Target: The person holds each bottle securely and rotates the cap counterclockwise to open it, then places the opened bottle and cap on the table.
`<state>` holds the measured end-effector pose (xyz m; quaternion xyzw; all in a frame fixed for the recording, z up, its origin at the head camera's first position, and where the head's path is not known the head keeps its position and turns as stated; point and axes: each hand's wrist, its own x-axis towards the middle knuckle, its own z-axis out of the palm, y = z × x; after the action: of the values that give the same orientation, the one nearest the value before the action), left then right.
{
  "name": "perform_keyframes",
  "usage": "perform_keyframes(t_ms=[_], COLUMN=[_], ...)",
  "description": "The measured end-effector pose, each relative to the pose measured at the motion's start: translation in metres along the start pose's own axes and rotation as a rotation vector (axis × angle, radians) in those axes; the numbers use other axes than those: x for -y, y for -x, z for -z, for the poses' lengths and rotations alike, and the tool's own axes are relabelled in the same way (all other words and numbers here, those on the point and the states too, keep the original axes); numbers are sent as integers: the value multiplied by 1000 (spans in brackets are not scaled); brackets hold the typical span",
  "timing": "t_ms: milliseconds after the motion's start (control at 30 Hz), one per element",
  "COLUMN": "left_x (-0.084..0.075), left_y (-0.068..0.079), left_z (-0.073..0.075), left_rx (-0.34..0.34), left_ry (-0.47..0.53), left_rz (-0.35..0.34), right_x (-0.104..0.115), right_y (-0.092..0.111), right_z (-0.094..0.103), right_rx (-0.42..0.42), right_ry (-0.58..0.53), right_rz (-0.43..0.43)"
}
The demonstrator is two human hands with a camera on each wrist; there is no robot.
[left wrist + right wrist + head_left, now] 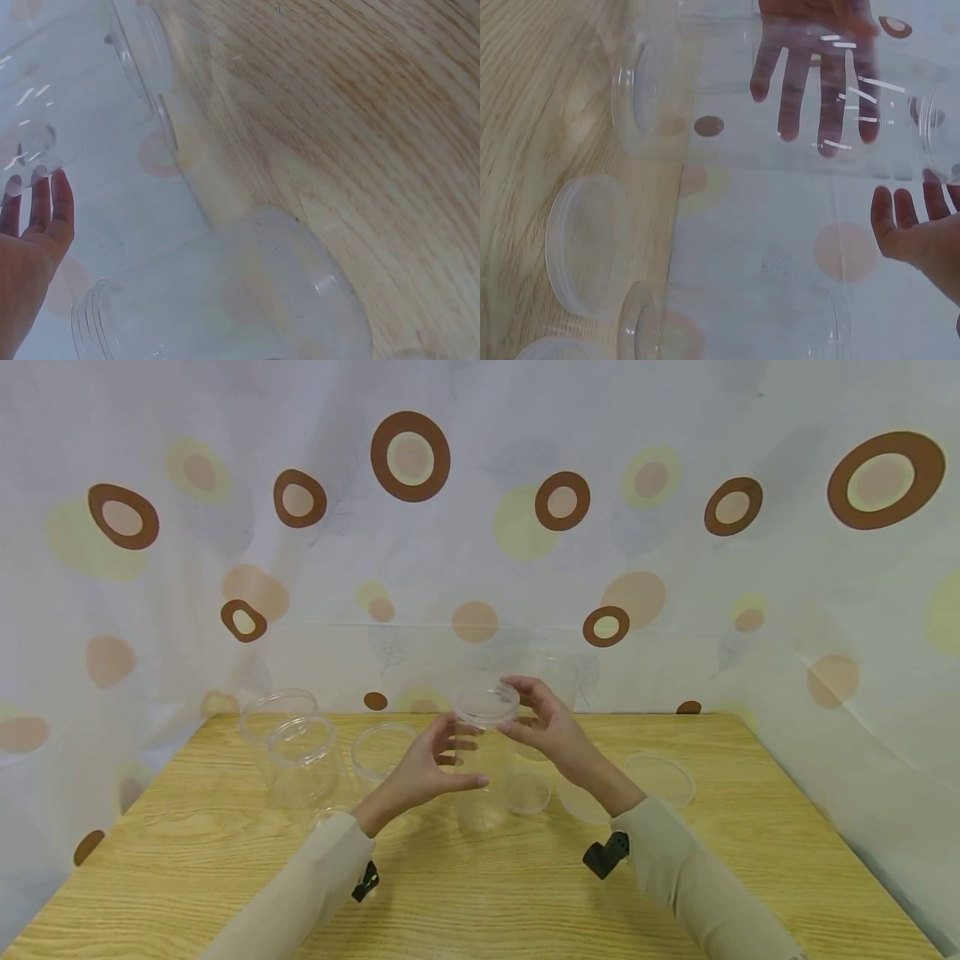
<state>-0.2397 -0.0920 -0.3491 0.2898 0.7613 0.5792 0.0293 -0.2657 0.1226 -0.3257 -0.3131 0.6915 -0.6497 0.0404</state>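
A tall clear jar [483, 814] stands upright between my hands at the middle of the table. My left hand [423, 768] grips its body from the left, thumb in front and fingers behind; in the right wrist view those fingers [831, 105] show through the clear wall. My right hand [551, 727] holds the round top [487, 703] between thumb and fingers. From the right wrist, my right hand [922, 232] shows at the ridged neck [939, 124]. I cannot tell whether a lid sits on that neck.
To the left are several clear jars, including a tall one [300, 768] and a wide one [382, 750]. Another jar [555, 681] stands behind my right hand. Round clear lids [528, 795] [663, 777] lie on the wooden table [480, 910]. A patterned curtain [480, 568] hangs behind.
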Motion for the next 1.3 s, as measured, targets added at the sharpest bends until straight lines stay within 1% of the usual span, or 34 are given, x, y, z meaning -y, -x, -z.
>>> perform_keyframes(t_ms=[100,233,333,467,567,700,800,867,1067,1200,1300], left_x=[0,1,11,25,27,27,24,19,-2,-3,-2], left_y=[-1,-2,-4,-7,-7,-8,-7,-6,-1,-2,-3], left_z=[0,-1,0,0,0,0,0,0,-2,-3,-2], left_rx=[18,42,49,50,49,47,44,40,18,-5,-19], left_ry=[1,9,18,16,8,3,-1,-8,-14,-19,-30], left_rz=[-14,-28,-27,-26,-36,-44,-41,-38,7,22,23], right_x=[-4,-7,-8,-8,-8,-8,-6,-5,-4,-2,-1], right_y=[-2,-5,-7,-8,-9,-8,-7,-6,-1,2,3], right_z=[10,21,25,28,29,29,27,24,11,0,-7], right_rx=[95,202,257,291,299,296,268,228,42,-73,-132], right_ry=[-29,-62,-83,-100,-100,-85,-77,-75,-48,19,87], right_rz=[14,31,37,31,22,22,25,27,44,48,50])
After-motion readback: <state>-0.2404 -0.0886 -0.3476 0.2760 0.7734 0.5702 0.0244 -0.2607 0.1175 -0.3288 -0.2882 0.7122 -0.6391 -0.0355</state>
